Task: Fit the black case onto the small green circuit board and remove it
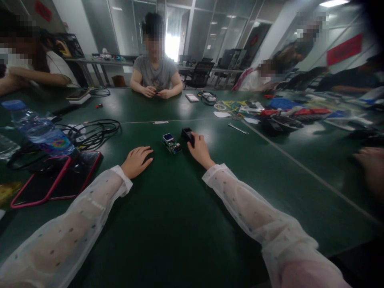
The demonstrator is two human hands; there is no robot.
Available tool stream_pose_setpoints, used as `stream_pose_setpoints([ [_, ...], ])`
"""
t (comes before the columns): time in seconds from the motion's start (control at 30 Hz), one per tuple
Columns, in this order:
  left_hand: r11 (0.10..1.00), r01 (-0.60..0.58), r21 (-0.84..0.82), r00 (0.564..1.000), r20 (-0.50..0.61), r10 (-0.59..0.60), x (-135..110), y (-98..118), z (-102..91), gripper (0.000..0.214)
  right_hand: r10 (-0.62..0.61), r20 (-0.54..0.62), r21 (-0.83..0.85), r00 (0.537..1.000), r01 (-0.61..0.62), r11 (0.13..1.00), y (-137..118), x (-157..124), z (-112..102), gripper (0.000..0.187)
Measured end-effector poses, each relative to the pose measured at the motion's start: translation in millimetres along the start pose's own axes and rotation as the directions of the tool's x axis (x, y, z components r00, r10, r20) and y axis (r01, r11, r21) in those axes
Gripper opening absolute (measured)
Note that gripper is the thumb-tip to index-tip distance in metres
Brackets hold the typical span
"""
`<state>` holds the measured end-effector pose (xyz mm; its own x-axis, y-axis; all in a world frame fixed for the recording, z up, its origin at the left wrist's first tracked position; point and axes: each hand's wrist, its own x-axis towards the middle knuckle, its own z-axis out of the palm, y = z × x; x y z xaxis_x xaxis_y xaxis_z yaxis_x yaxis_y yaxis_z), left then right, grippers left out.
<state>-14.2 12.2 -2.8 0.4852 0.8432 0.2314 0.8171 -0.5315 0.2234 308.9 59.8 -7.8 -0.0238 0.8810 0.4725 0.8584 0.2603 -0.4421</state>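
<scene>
My left hand [136,161] lies palm down on the green table [162,224], fingers loosely spread and holding nothing. Between my hands rests a small circuit board [171,144] with a little screen on its far end. Just right of it, a small black case [186,135] sits on the table, and my right hand [200,149] grips its near right side. My fingers hide part of that case. Both my forearms wear sheer white dotted sleeves.
At left are a water bottle [45,132], a red-edged phone [79,176] and coiled black cables [103,130]. A wrench [238,128] lies to the right, before a pile of cables and tools [294,114]. A person [156,72] sits opposite; other people sit around the table.
</scene>
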Motion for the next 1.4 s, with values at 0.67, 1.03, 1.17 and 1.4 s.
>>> stream_pose_setpoints([
  [0.67,1.0,-0.002,0.005,1.0,-0.002,0.002,0.0,2.4,-1.5,0.046,-0.007,-0.083,-0.002,0.997,0.007,1.0,-3.4,-1.1,-0.7,0.059],
  [1.03,1.0,0.001,0.003,1.0,0.01,-0.001,-0.2,2.6,-2.2,0.047,0.055,-0.018,0.002,0.998,-0.055,0.998,-7.8,-2.1,-4.7,0.057],
  [1.17,1.0,0.005,-0.001,1.0,0.018,-0.005,0.0,1.1,-1.5,0.048,0.03,-0.042,0.048,0.999,-0.028,0.998,-8.7,-1.9,-6.4,0.053],
  [1.4,1.0,0.002,0.023,1.0,0.007,-0.002,0.2,3.6,-2.1,0.046,-0.084,-0.266,0.156,0.96,0.129,0.979,-17.3,-4.9,-13.0,0.05],
])
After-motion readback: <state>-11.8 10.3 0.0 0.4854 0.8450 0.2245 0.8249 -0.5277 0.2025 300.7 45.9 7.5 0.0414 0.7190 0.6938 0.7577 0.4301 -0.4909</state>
